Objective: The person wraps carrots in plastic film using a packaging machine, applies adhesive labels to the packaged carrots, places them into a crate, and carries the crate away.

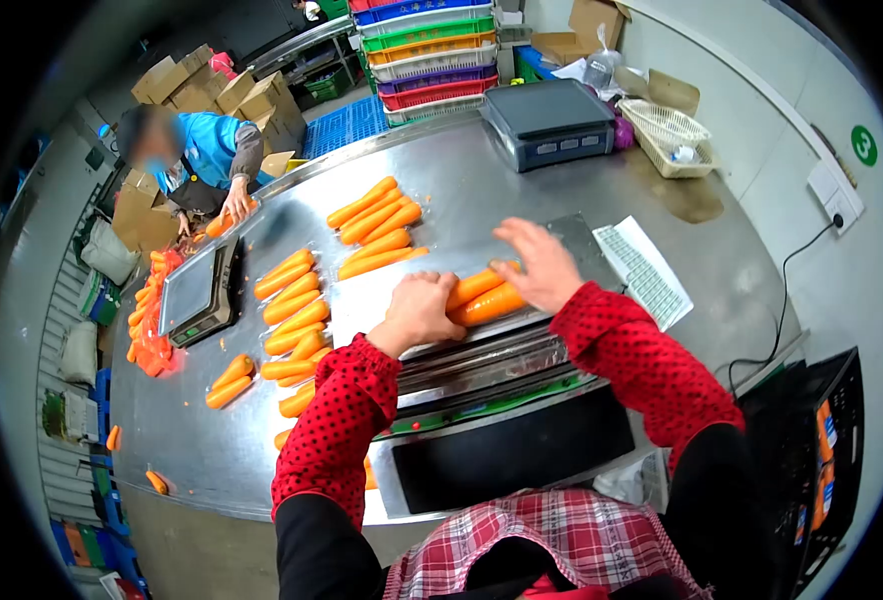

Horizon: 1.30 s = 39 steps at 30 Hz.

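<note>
Two or so carrots (487,301) lie side by side on the flat top of a wrapping machine (512,450) in front of me. My left hand (422,310) is closed around their left end, fingers curled over it. At their right end, my right hand (542,268) is raised with its fingers apart; its thumb side is at the tip of the upper carrot. Clear film seems to lie under or around the carrots, though its edges are hard to make out. Left of my hands, more carrots (297,305) lie in groups on the steel table (442,180), some apparently wrapped.
A co-worker (207,150) handles carrots across the table, beside a scale (202,290) and a red mesh bag (157,310). Another scale (547,120), a cream basket (667,138) and a printed sheet (642,272) sit to the right. Stacked crates (427,50) stand behind.
</note>
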Tool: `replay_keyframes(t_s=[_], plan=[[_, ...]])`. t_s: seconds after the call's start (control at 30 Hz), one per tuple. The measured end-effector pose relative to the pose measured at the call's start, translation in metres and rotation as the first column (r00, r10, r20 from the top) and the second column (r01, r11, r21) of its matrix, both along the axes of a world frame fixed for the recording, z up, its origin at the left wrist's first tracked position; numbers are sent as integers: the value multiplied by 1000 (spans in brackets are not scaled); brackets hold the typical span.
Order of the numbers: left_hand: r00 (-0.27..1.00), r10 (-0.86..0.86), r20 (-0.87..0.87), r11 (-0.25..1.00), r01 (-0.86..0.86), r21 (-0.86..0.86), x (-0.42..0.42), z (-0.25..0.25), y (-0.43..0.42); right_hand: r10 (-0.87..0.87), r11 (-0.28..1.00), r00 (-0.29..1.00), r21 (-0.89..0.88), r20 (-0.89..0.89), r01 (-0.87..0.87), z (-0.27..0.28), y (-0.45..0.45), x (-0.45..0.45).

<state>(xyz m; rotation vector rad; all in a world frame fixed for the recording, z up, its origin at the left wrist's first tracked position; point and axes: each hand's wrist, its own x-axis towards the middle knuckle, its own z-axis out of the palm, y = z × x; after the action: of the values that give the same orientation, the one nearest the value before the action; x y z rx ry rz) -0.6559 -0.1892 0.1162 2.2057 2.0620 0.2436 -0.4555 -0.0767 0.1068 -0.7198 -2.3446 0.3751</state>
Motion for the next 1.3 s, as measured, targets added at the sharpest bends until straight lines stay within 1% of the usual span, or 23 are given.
replay_keyframes(t_s=[0.03, 0.07, 0.1, 0.17, 0.2, 0.23, 0.3, 0.33, 0.43, 0.47, 0.5, 0.57, 0.7, 0.77, 0.83, 0.9, 0.93, 0.97, 1.03, 1.1, 1.17, 1.23, 1.3], plan=[[1000, 14, -2, 1000, -14, -10, 10, 0, 6, -33, 999, 995, -36, 97, 36, -13, 5, -2], [998, 59, 34, 985, -52, -164, 11, 4, 10, -18, 995, 988, -97, 154, 33, -29, 12, -2], [997, 73, 36, 984, -66, -167, 9, 2, 10, -4, 995, 988, -100, 156, 19, -35, 15, 0], [993, 6, 122, 989, -24, 148, -4, -7, -10, 93, 948, 991, -314, 102, -56, -48, 22, 3], [978, 126, 165, 984, -145, 106, -14, -9, -20, 109, 937, 993, -340, 52, -85, -58, 28, 2], [967, 175, 186, 963, -208, 174, -21, -17, -32, 120, 929, 992, -358, 49, -95, -56, 28, -2], [903, 162, 399, 970, -220, 105, -21, -35, -40, 96, 884, 994, -455, -44, -106, -44, 25, -4], [902, 164, 399, 969, -223, 104, -21, -39, -42, 41, 871, 998, -488, -50, -61, -33, 17, -10], [938, 68, 341, 978, -130, 163, -22, -46, -42, 121, 914, 991, -382, -61, -135, -50, 10, -13], [946, 43, 321, 964, -124, 236, -23, -51, -43, 85, 950, 989, -291, -124, -118, -57, 3, -14], [951, 25, 307, 945, -123, 304, -21, -57, -46, 85, 949, 990, -294, -112, -115, -53, 1, -13], [953, 69, 295, 933, -166, 318, -15, -55, -43, 62, 948, 997, -308, -48, -74, -44, -5, -10], [958, 64, 278, 933, -156, 323, -16, -51, -44, 93, 954, 990, -274, -110, -120, -55, -2, -8], [914, 57, 402, 945, -180, 274, -21, -59, -43, 90, 951, 994, -291, -69, -106, -54, -1, -9], [899, 63, 434, 930, -210, 300, -22, -54, -48, 146, 927, 989, -350, 12, -132, -50, 5, -7], [808, 7, 589, 864, -302, 404, -25, -42, -58, 159, 921, 987, -359, -5, -151, -42, 5, 0], [864, 31, 502, 893, -249, 374, -27, -39, -65, 162, 908, 986, -385, -35, -163, -40, 1, 3], [863, 30, 504, 894, -249, 373, -28, -41, -66, 161, 908, 986, -386, -32, -161, -43, -2, 5], [810, 50, 584, 922, -261, 284, -29, -49, -66, 186, 954, 982, -233, -38, -190, -51, -5, 7], [789, -13, 614, 908, -247, 337, -36, -50, -59, 154, 939, 986, -301, -67, -167, -50, -4, 3], [698, -7, 716, 957, -204, 208, -42, -48, -57, 113, 897, 993, -427, -18, -110, -41, -4, 1], [737, 2, 676, 970, -165, 178, -47, -39, -55, 79, 880, 994, -463, -76, -105, -38, -7, -3], [570, 129, 811, 989, -132, -64, -53, -39, -52, 47, 858, 991, -503, -129, -106, -40, -12, -1]])
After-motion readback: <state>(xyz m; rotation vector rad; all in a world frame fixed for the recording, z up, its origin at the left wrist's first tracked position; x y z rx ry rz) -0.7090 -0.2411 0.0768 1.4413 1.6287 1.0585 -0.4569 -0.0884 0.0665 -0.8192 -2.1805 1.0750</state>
